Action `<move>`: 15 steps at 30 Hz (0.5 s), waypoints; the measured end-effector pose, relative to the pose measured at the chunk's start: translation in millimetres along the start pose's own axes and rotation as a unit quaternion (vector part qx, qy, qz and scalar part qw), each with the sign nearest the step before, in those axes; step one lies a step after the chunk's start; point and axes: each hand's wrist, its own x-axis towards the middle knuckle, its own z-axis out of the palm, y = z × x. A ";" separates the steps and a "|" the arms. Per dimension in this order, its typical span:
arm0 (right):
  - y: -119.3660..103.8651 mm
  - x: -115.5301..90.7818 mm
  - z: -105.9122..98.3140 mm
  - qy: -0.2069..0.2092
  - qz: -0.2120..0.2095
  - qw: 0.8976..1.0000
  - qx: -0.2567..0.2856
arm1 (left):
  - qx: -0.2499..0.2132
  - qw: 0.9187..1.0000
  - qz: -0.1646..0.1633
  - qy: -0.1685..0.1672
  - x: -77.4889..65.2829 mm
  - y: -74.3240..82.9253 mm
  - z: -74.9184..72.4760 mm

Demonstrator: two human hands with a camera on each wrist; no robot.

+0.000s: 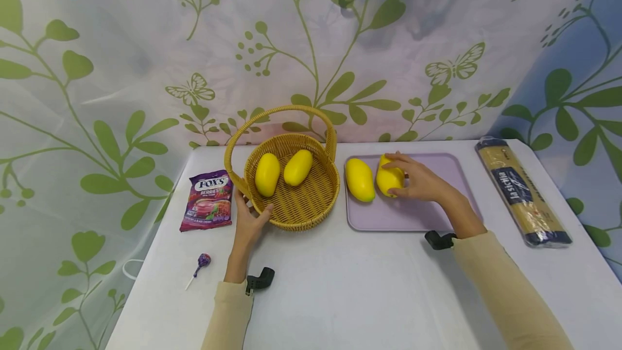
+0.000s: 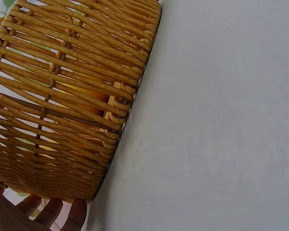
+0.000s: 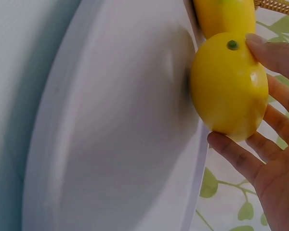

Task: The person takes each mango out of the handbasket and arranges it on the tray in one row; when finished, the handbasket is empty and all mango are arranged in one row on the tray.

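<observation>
My right hand [image 1: 417, 178] holds a yellow mango [image 3: 229, 86] between thumb and fingers over the lilac tray [image 1: 389, 224]. Whether this mango touches the tray is hard to tell. A second mango [image 1: 360, 180] lies on the tray just left of it. With fingers and thumb spread, my left hand [image 1: 249, 226] touches the outside of the woven basket [image 1: 303, 226] at its front left. Two mangoes, one at the left wall [image 1: 267, 175] and one nearer the middle [image 1: 298, 167], lie inside. The left wrist view shows fingertips [image 2: 76, 214] against the wicker.
A purple candy bag [image 1: 208, 201] lies left of the basket, with a lollipop [image 1: 203, 261] in front of it. At the far right lies a long pasta packet [image 1: 522, 193]. The basket's tall handle [image 1: 291, 108] arches over it. A patterned curtain [image 1: 146, 69] hangs behind the white table [image 1: 340, 285].
</observation>
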 end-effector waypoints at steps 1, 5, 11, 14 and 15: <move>0.0 0.2 0.0 0.000 -0.001 1.000 0.000 | 0.000 1.000 0.000 0.000 0.0 -0.2 0.0; -1.4 0.6 0.3 -0.003 -0.007 1.000 0.007 | -0.002 1.000 0.001 0.000 -0.2 0.1 -0.1; -3.1 0.2 2.5 -0.001 -0.020 1.000 0.006 | -0.005 1.000 0.002 -0.003 0.3 1.2 -0.2; -4.1 -0.7 2.8 0.001 -0.016 1.000 0.013 | -0.005 1.000 0.002 -0.004 0.5 1.4 -0.4; -4.2 -1.0 2.9 0.001 -0.014 1.000 0.015 | -0.005 1.000 0.001 -0.005 0.6 1.4 -0.6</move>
